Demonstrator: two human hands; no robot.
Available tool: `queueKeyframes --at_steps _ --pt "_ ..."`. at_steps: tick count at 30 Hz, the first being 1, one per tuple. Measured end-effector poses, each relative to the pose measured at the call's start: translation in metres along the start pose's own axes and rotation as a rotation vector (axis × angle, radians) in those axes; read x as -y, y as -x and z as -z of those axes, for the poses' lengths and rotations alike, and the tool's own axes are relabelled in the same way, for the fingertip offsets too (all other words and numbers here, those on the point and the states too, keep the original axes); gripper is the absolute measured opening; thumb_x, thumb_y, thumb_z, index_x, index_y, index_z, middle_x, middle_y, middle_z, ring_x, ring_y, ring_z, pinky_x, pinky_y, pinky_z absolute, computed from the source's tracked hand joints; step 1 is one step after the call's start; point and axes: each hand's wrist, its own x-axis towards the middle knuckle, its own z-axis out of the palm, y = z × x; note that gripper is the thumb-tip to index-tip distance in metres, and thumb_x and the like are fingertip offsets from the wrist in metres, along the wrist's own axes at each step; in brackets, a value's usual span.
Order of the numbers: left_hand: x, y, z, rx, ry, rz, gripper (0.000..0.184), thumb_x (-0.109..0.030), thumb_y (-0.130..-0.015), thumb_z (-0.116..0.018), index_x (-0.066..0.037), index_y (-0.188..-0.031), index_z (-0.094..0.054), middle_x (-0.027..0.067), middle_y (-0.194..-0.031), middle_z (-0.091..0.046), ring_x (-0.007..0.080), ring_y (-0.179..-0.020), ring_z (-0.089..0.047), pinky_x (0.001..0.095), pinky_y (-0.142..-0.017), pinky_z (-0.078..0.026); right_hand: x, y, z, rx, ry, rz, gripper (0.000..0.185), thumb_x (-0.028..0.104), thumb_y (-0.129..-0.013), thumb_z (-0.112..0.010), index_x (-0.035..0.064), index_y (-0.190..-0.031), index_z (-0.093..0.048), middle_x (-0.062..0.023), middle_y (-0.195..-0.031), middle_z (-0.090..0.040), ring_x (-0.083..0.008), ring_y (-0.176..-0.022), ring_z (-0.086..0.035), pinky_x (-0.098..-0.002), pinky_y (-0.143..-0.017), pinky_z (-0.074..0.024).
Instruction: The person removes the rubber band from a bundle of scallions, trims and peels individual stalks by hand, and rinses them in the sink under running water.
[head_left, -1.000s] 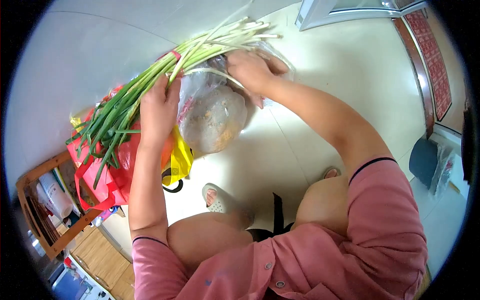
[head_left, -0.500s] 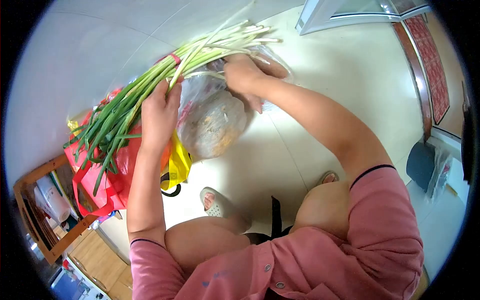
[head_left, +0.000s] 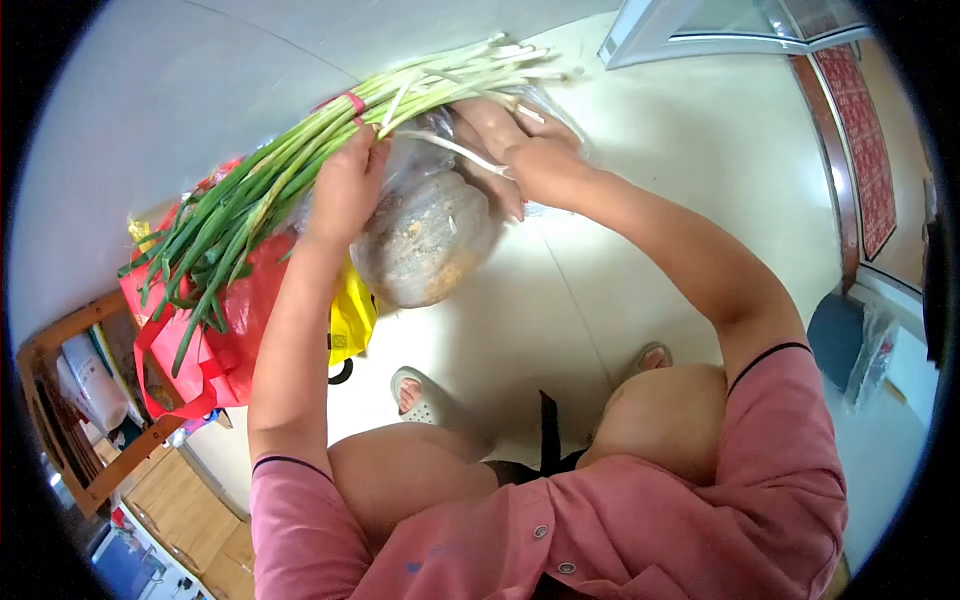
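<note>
Over pale tiles [head_left: 560,310], I see the left hand [head_left: 348,185] pinching slender green-and-white scallions [head_left: 300,152], the right hand [head_left: 545,172] angled inward, grip unclear. The stalks slant lengthwise, white ends upper right.

Green scallions [head_left: 320,140] with white stalks, red band [head_left: 355,103], red bag [head_left: 250,320], yellow bag [head_left: 352,320], dark-trimmed pink shirt [head_left: 640,510]

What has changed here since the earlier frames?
The right hand has moved rightward and back toward the person, uncovering more of the tan items; whether it grips the loose white stalk is unclear. The left hand, holding the green onions, has shifted toward their red band. No long stalk juts above them any more. The clear bag and red bag stay put.
</note>
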Motion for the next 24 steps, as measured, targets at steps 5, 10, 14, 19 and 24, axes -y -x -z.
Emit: queueKeyframes --at_steps 5,10,14,19,24 --pt "-0.01 -0.001 0.003 0.054 -0.141 0.085 0.024 -0.019 -0.092 -0.055 0.0 -0.106 -0.056 0.0232 -0.089 -0.062 0.0413 -0.081 -0.06 0.0479 -0.068 -0.047 -0.079 0.009 0.019 0.082 0.555 -0.14 0.027 0.013 -0.083 -0.056 -0.0046 -0.103 -0.063 -0.0194 -0.094 -0.066 -0.0372 -0.09 -0.062 -0.044 -0.08 -0.0478" --pt "-0.007 0.001 0.002 0.043 -0.195 0.077 0.024 -0.019 -0.092 -0.053 0.0 -0.105 -0.057 0.0231 -0.087 -0.063 0.0406 -0.08 -0.061 0.0482 -0.068 -0.047 -0.098 0.017 0.042 -0.039 0.2 -0.212 0.023 0.019 -0.088 -0.053 -0.0013 -0.091 -0.064 -0.0132 -0.077 -0.062 -0.0221 -0.07 -0.063 -0.0334 -0.063 -0.0495" --pt "-0.029 -0.002 0.01 0.035 -0.117 0.066 0.02 -0.018 -0.091 -0.054 -0.002 -0.102 -0.057 0.0233 -0.085 -0.062 0.0412 -0.079 -0.06 0.0487 -0.067 -0.047 -0.055 0.016 0.035 -0.005 -0.317 -0.204 0.024 0.023 -0.09 -0.055 0.0005 -0.088 -0.063 -0.0045 -0.072 -0.057 -0.0088 -0.064 -0.057 -0.0241 -0.054 -0.0443" --pt "-0.075 0.006 0.01 0.17 0.04 0.042 0.014 -0.016 -0.088 -0.055 -0.005 -0.097 -0.057 0.0219 -0.079 -0.062 0.0423 -0.072 -0.06 0.05 -0.061 -0.047 0.0 0.019 0.008 0.249 -1.183 -0.132 0.028 0.03 -0.091 -0.062 0.0015 -0.089 -0.061 -0.0032 -0.073 -0.059 -0.012 -0.062 -0.054 -0.0272 -0.056 -0.0436" --pt "-0.11 0.024 0.014 0.519 -0.052 0.069 0.018 -0.017 -0.089 -0.054 -0.005 -0.103 -0.053 0.0251 -0.078 -0.062 0.0448 -0.072 -0.06 0.0512 -0.06 -0.047 0.003 0.024 -0.008 0.246 -1.519 -0.143 0.021 0.024 -0.093 -0.059 0.0052 -0.101 -0.061 -0.0022 -0.09 -0.059 -0.0132 -0.083 -0.056 -0.0267 -0.065 -0.0454"
